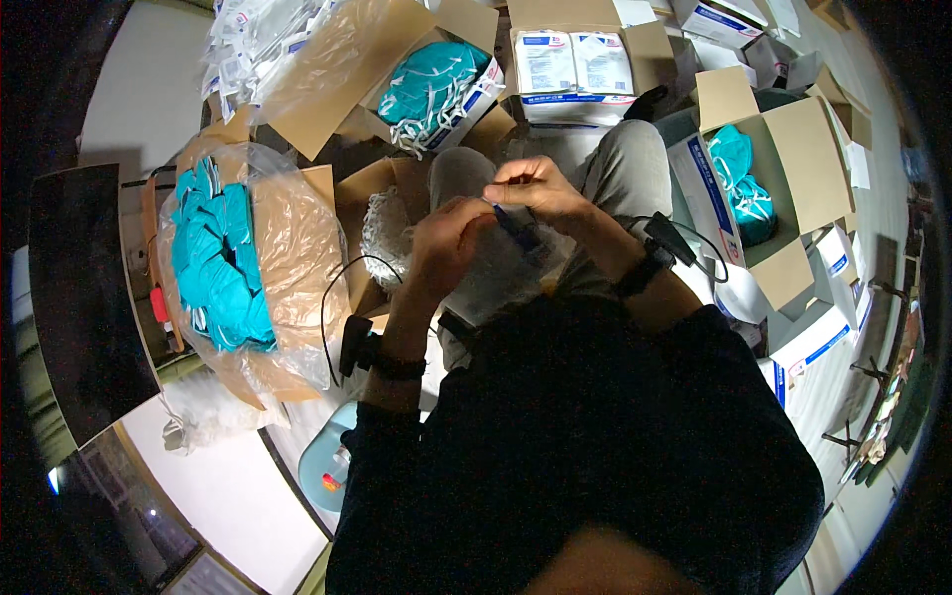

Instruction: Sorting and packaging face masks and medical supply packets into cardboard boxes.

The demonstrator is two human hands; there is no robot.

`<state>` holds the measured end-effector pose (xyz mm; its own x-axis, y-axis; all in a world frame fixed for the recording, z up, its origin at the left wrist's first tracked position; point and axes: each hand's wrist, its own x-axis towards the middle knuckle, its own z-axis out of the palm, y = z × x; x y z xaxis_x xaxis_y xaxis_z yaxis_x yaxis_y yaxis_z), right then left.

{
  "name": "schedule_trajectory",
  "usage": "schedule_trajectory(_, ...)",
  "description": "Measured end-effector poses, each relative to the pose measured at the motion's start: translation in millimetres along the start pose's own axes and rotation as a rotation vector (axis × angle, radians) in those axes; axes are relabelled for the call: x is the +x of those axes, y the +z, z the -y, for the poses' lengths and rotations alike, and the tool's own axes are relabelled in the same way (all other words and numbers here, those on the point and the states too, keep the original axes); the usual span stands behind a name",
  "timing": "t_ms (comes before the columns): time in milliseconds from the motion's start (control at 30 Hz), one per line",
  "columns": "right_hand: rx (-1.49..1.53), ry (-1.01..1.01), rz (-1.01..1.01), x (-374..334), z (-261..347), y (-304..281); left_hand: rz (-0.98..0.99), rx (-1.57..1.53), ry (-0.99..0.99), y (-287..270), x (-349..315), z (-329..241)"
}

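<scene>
Editor: Where does the grip stand?

Reporter: Over the lap, the right hand (543,188) pinches narrow on a piece of blue-marked plastic (516,230), which hangs from the grip toward the body. The left hand (448,238) curls in beside it; what its fingertips hold is hidden.

Editor: What threatens?

Reporter: A slip or a tear, should the hands pull unevenly on what looks like thin film. The looped cable (716,260) at the right wrist could snag on the open box (813,159), well right of the grip, if that arm swings out. White straps (387,238), left of the grip, could tangle if the left hand dips among them.

Editor: And room to move?

Reporter: Tightest at left, where a brown carton (405,178) edges near the left hand. A box of white packets (575,109) bounds the far side. The freest space appears just bodyward of the grip, between the knees (635,164).
</scene>
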<state>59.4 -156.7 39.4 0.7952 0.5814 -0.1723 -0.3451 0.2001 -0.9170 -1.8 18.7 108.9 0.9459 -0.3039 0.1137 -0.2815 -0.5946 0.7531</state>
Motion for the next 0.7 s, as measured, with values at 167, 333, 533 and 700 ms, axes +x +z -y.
schedule_trajectory(167,-0.105,-0.171,-0.037,-5,0,6,-0.138,0.035,0.01,-1,7,2)
schedule_trajectory(333,-0.359,-0.224,-0.284,0,-2,25,-0.007,0.427,0.023,4,1,25)
schedule_trajectory(533,-0.296,-0.02,-0.367,18,-24,28,-0.168,0.721,0.239,13,1,17)
schedule_trajectory(700,-0.374,-0.04,-0.386,34,-43,29,-0.123,0.726,0.272,3,3,20)
